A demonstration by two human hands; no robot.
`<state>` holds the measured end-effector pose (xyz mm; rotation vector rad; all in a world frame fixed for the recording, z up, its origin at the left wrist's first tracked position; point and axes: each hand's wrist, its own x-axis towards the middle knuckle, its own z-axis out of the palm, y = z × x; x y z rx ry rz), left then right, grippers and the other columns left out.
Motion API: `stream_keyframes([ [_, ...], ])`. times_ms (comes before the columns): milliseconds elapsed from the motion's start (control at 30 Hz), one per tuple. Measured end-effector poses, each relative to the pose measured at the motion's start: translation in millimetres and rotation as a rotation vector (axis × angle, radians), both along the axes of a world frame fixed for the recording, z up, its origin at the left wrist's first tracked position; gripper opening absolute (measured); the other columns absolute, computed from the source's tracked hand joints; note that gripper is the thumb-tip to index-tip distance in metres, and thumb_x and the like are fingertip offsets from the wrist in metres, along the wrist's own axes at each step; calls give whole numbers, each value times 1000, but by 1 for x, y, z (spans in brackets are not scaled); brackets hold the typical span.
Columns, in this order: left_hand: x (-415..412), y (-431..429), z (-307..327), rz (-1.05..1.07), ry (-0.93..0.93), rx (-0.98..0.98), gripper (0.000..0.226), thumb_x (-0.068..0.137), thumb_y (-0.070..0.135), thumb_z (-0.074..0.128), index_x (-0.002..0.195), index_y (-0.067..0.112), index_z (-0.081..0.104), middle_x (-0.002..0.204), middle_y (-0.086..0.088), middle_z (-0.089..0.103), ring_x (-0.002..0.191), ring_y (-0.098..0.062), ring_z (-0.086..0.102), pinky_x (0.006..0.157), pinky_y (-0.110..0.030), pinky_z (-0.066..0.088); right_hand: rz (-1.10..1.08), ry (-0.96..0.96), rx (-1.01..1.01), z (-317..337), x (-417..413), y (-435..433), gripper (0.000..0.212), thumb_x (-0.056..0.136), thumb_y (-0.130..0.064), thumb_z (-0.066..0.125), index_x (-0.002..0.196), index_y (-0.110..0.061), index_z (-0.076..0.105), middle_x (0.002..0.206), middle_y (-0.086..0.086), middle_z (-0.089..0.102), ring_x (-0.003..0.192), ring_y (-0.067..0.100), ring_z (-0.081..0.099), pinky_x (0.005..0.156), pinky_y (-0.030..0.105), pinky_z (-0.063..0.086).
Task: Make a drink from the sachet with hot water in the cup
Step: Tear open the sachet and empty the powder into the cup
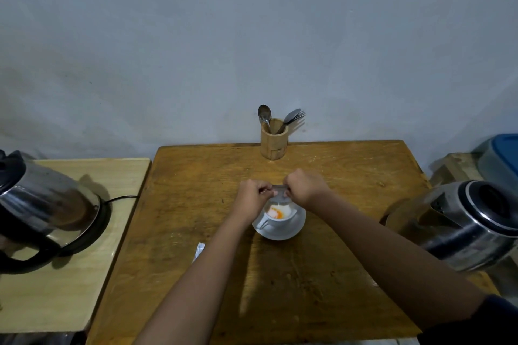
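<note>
Emptying of the sachet into the cup. The sachet point(278, 191) is held directly above the white cup point(276, 216), pinched at its left end by the fingers of the left hand point(250, 196) and at its right end by those of the right hand point(304, 187); both sets of fingers are closed narrowly on the packet. A thin pale stream is seen falling from the sachet into the cup. The cup stands on a white saucer point(294, 228) near the middle of the wooden table point(336, 176), its handle turned to the near left. White and orange powder is seen lying inside the cup; no liquid can be made out there.

The step in hand is judged to be the pouring of powder, with hot water not yet added. The next move is judged to call for the sachet to be put aside and a kettle to be lifted and tipped over the cup. One steel kettle point(42, 204) rests on its base on the side table at the left; a second steel kettle point(471, 224) stands at the right edge. Their contents cannot be seen.

At the far edge, a wooden holder point(274, 141) contains a spoon point(264, 115) and other cutlery, from which a stirrer may be taken. A small white scrap point(199, 251) lies near the left forearm.
</note>
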<state>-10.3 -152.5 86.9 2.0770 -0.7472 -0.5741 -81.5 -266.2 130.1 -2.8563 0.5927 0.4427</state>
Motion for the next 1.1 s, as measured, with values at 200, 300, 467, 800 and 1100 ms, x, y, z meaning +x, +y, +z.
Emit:
stream_keyframes([
  [200, 2, 3, 2, 9, -2, -6, 10, 81, 12, 65, 76, 5, 69, 66, -2, 58, 65, -12, 50, 59, -24, 39, -40, -45, 89, -1, -1, 1, 13, 89, -15, 55, 95, -9, 64, 87, 8, 60, 83, 23, 59, 67, 33, 45],
  [300, 1, 3, 1, 23, -6, -11, 10, 81, 12, 66, 78, 3, 70, 71, -3, 61, 70, -13, 53, 62, -24, 41, -68, -54, 131, -3, 0, -1, 12, 88, -13, 57, 96, -8, 64, 90, 8, 58, 88, 24, 61, 73, 35, 49],
  [467, 1, 4, -3, 58, -4, -2, 13, 81, 13, 66, 77, 1, 69, 72, -8, 62, 70, -15, 53, 65, -29, 42, -126, -92, 237, -5, -2, -6, 19, 88, -16, 58, 103, -6, 65, 99, 10, 65, 94, 24, 59, 73, 33, 46],
  [800, -3, 6, -7, 73, 22, -41, 14, 82, 15, 63, 69, 11, 60, 64, -1, 52, 64, -13, 47, 59, -28, 37, -103, -141, 245, -3, -11, -8, 18, 88, -14, 57, 73, -9, 66, 71, 6, 60, 71, 20, 57, 61, 33, 44],
  [1100, 16, 79, 13, 207, 38, -103, 12, 86, 18, 58, 74, 22, 60, 74, 0, 60, 74, -15, 55, 69, -32, 46, -88, -265, 358, 4, 21, 55, 15, 87, -18, 60, 77, -9, 68, 70, 3, 59, 64, 15, 53, 54, 26, 40],
])
